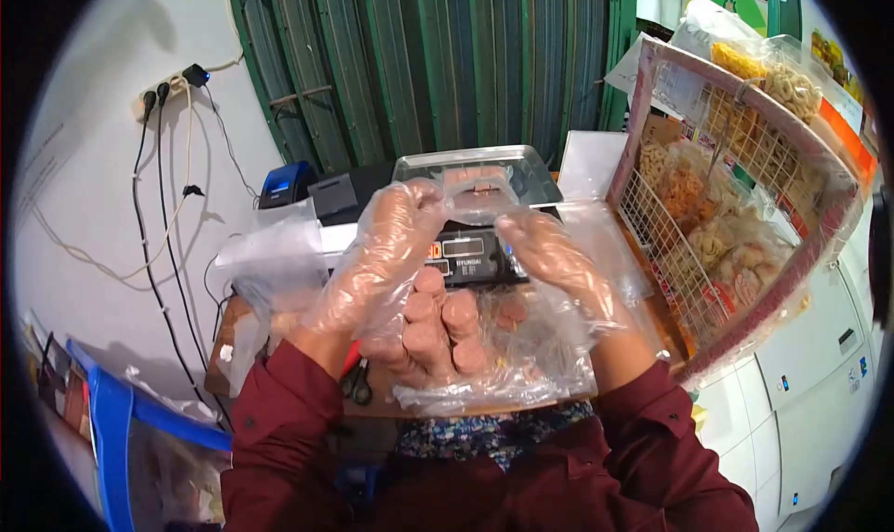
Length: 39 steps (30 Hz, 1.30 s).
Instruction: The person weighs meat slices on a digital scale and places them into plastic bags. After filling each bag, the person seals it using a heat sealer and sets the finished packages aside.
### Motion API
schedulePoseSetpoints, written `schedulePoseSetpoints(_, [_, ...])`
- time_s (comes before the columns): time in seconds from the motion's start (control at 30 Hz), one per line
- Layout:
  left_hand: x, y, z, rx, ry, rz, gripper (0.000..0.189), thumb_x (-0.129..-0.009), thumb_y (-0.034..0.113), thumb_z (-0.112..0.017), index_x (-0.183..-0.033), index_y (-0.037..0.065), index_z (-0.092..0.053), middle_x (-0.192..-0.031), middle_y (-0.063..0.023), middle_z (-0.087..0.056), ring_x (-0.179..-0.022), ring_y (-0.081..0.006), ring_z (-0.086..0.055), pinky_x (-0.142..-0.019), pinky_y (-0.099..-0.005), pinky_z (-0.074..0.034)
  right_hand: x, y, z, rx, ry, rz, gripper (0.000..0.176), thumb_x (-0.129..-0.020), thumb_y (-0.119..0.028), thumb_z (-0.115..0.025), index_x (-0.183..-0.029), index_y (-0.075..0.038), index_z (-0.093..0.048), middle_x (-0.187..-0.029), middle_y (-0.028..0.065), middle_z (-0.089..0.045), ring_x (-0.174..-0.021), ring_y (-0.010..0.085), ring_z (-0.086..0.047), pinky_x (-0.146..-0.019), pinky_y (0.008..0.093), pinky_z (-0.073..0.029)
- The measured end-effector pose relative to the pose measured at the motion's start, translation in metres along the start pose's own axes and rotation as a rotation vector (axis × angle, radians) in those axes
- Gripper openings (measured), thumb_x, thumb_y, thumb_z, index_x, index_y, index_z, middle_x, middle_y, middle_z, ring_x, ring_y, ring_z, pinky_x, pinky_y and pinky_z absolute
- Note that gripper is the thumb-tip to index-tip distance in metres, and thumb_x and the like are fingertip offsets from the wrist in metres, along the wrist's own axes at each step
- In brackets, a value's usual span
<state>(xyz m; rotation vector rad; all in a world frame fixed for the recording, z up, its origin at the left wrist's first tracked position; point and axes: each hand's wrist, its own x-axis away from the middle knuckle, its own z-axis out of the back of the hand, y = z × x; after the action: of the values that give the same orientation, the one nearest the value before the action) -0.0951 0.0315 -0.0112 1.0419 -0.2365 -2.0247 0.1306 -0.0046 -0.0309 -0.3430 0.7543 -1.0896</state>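
Both my hands wear clear plastic gloves. Above a black digital scale (pixel 477 273), my left hand (pixel 402 217) is closed on one side of a clear plastic bag (pixel 482 206). At the bag's other side my right hand (pixel 551 251) has its fingers pinched together on the plastic. The scale's orange digits are partly covered by my left hand. Several pinkish-brown sausages (pixel 426 339) lie piled in front of the scale, below my hands. To their right, a crumpled clear plastic sheet (pixel 540 355) spreads over the table, with a small sausage piece (pixel 511 314) there.
Behind the scale stands a metal tray (pixel 545 180) with packed sausages (pixel 475 176). Black-handled scissors (pixel 358 385) lie left of the pile. A wire rack (pixel 684 295) with bagged snacks borders the right side. A blue chair (pixel 112 420) is at lower left.
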Motion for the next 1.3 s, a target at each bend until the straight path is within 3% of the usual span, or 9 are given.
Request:
schedulePoseSetpoints(0.07, [0.019,0.014,0.006,0.483,-0.019,0.184,0.024,-0.090,0.013,-0.066,-0.105,-0.005,-0.067,-0.091,-0.0090,-0.069,-0.080,-0.0159,-0.066,-0.072,-0.0288,-0.050,0.026,-0.002,-0.008,-0.284,0.076,-0.053,0.047,-0.102,-0.035,-0.047,-0.122,0.004,-0.063,-0.120,0.0228,-0.066,-0.114,0.0332,-0.061,-0.098,0.0431,-0.046])
schedulePoseSetpoints(0.2, [0.052,0.023,0.010,0.844,0.021,0.348,0.027,-0.093,0.018,-0.069,-0.109,-0.003,-0.066,-0.091,-0.0048,-0.066,-0.081,-0.0118,-0.062,-0.075,-0.0250,-0.051,0.049,0.042,-0.043,-0.835,0.191,-0.071,0.051,-0.103,-0.038,-0.051,-0.126,0.006,-0.061,-0.124,0.0119,-0.065,-0.118,0.0197,-0.057,-0.102,0.0361,-0.046])
schedulePoseSetpoints(0.33, [0.107,0.015,0.005,1.345,0.309,0.440,0.027,-0.096,0.012,-0.067,-0.117,-0.003,-0.060,-0.101,-0.0096,-0.065,-0.085,-0.0154,-0.065,-0.079,-0.0261,-0.055,0.080,0.050,-0.071,-1.175,0.306,-0.131,0.066,-0.102,-0.045,-0.051,-0.133,0.013,-0.050,-0.136,0.0239,-0.056,-0.129,0.0318,-0.053,-0.115,0.0435,-0.037])
schedulePoseSetpoints(0.47, [0.153,-0.001,-0.011,1.550,0.602,0.371,0.025,-0.097,0.008,-0.063,-0.120,-0.001,-0.057,-0.107,-0.0094,-0.061,-0.095,-0.0169,-0.061,-0.083,-0.0278,-0.053,0.099,0.083,-0.105,-1.122,0.460,-0.183,0.065,-0.102,-0.047,-0.050,-0.133,0.011,-0.050,-0.135,0.0236,-0.055,-0.129,0.0319,-0.053,-0.114,0.0440,-0.038])
schedulePoseSetpoints(0.5, [0.159,-0.014,-0.010,1.654,0.504,0.266,0.023,-0.098,0.008,-0.060,-0.120,-0.001,-0.057,-0.108,-0.0092,-0.060,-0.094,-0.0168,-0.059,-0.083,-0.0284,-0.052,0.107,0.077,-0.105,-1.036,0.483,-0.164,0.064,-0.103,-0.047,-0.049,-0.131,0.011,-0.053,-0.131,0.0235,-0.058,-0.125,0.0318,-0.056,-0.112,0.0442,-0.040])
schedulePoseSetpoints(0.67, [0.172,-0.026,-0.014,1.696,0.496,0.169,0.020,-0.099,0.009,-0.058,-0.117,0.001,-0.057,-0.105,-0.0088,-0.056,-0.092,-0.0160,-0.054,-0.083,-0.0289,-0.048,0.117,0.084,-0.114,-1.031,0.530,-0.129,0.046,-0.103,-0.035,-0.053,-0.122,0.007,-0.061,-0.117,0.0153,-0.067,-0.110,0.0241,-0.064,-0.100,0.0371,-0.050])
schedulePoseSetpoints(0.77, [0.179,-0.027,-0.016,1.585,0.536,0.220,0.019,-0.098,0.016,-0.063,-0.112,0.004,-0.058,-0.104,-0.0054,-0.056,-0.091,-0.0158,-0.055,-0.084,-0.0323,-0.048,0.124,0.079,-0.109,-1.158,0.317,-0.323,0.041,-0.103,-0.032,-0.054,-0.121,0.004,-0.063,-0.117,0.0124,-0.068,-0.110,0.0215,-0.064,-0.100,0.0360,-0.049])
schedulePoseSetpoints(1.17, [0.182,-0.039,-0.007,1.805,0.415,0.378,0.019,-0.096,0.015,-0.065,-0.108,0.001,-0.060,-0.103,-0.0082,-0.058,-0.095,-0.0194,-0.055,-0.081,-0.0335,-0.049,0.123,0.064,-0.105,-1.244,0.229,-0.255,0.049,-0.102,-0.035,-0.055,-0.123,0.009,-0.060,-0.122,0.0193,-0.066,-0.115,0.0279,-0.064,-0.102,0.0388,-0.048])
schedulePoseSetpoints(1.3, [0.169,-0.011,-0.002,1.562,0.381,0.435,0.019,-0.097,0.014,-0.064,-0.108,0.000,-0.058,-0.102,-0.0091,-0.057,-0.093,-0.0196,-0.055,-0.080,-0.0348,-0.049,0.125,0.062,-0.106,-1.263,0.254,-0.255,0.044,-0.102,-0.034,-0.056,-0.119,0.007,-0.062,-0.120,0.0183,-0.066,-0.115,0.0277,-0.064,-0.102,0.0396,-0.048])
